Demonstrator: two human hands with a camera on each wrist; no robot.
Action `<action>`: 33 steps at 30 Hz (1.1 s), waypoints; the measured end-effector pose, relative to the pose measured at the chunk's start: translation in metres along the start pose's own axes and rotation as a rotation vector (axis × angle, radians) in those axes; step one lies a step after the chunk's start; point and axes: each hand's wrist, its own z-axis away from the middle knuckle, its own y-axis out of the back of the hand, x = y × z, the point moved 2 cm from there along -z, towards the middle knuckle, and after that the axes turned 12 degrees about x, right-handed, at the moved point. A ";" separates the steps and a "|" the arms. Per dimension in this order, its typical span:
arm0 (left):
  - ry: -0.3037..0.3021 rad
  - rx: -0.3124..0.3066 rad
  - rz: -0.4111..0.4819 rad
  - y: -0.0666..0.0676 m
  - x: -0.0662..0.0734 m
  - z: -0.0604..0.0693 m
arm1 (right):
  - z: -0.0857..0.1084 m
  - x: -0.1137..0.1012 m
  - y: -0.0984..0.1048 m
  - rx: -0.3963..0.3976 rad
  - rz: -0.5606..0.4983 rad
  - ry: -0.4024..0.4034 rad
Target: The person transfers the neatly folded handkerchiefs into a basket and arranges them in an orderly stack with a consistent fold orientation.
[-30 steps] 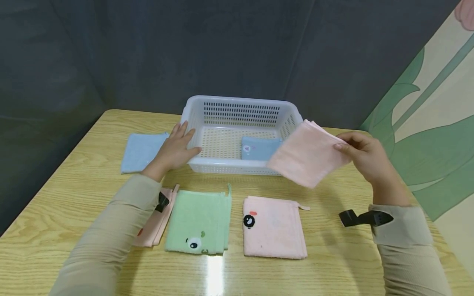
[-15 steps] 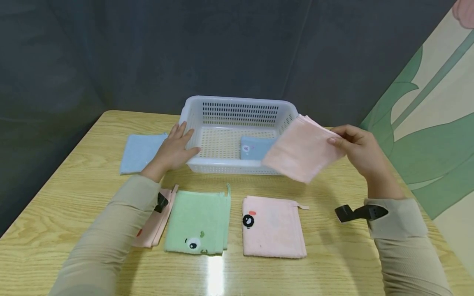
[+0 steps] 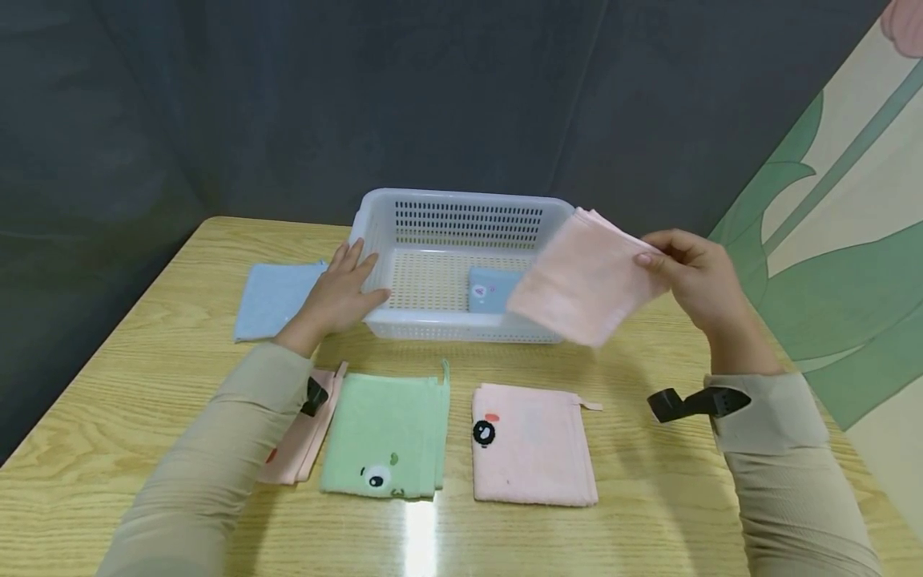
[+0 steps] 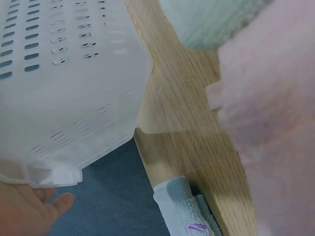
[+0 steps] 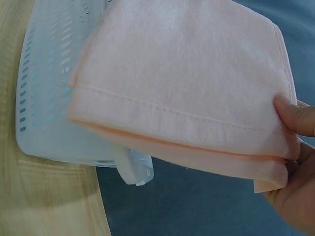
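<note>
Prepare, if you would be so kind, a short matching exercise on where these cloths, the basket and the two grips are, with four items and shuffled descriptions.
Column one
1. Left grip
2. Green cloth
3. White basket
4. Right grip

Column two
A. Has a blue cloth inside
B. Pinches a raised pink cloth
C. Is at the other container's left end
D. Lies on the table between a partly hidden pink cloth and a black-eyed pink cloth

Pairs: 1-C, 2-D, 3-A, 4-B
</note>
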 end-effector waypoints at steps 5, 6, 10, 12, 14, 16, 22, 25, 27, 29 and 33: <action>-0.005 -0.001 -0.005 0.000 0.000 0.000 | -0.003 -0.003 -0.002 0.007 -0.022 0.003; -0.003 -0.001 -0.006 0.000 -0.001 0.000 | -0.003 -0.004 -0.003 0.010 -0.027 0.008; 0.000 0.001 -0.008 0.000 -0.001 0.000 | -0.006 -0.006 -0.003 0.031 -0.062 0.010; 0.000 0.002 -0.005 0.000 -0.001 0.000 | -0.007 -0.007 -0.002 0.046 -0.090 0.000; -0.001 0.001 -0.002 0.000 -0.001 0.000 | -0.007 -0.008 -0.002 0.063 -0.124 -0.011; -0.001 -0.001 0.000 0.000 0.000 0.000 | -0.008 -0.008 -0.001 0.081 -0.187 -0.022; -0.003 -0.006 0.000 0.002 0.002 0.000 | -0.009 -0.011 0.001 0.144 -0.335 -0.043; -0.001 -0.006 0.002 0.002 0.001 0.000 | -0.010 -0.012 0.001 0.167 -0.342 -0.045; 0.001 -0.006 0.004 0.002 0.001 0.000 | -0.011 -0.013 0.000 0.176 -0.355 -0.048; 0.003 -0.005 0.005 0.002 0.001 -0.001 | -0.012 -0.013 -0.002 0.177 -0.379 -0.052; 0.004 0.002 0.000 0.002 0.000 -0.001 | -0.014 -0.010 -0.009 0.171 -0.350 -0.056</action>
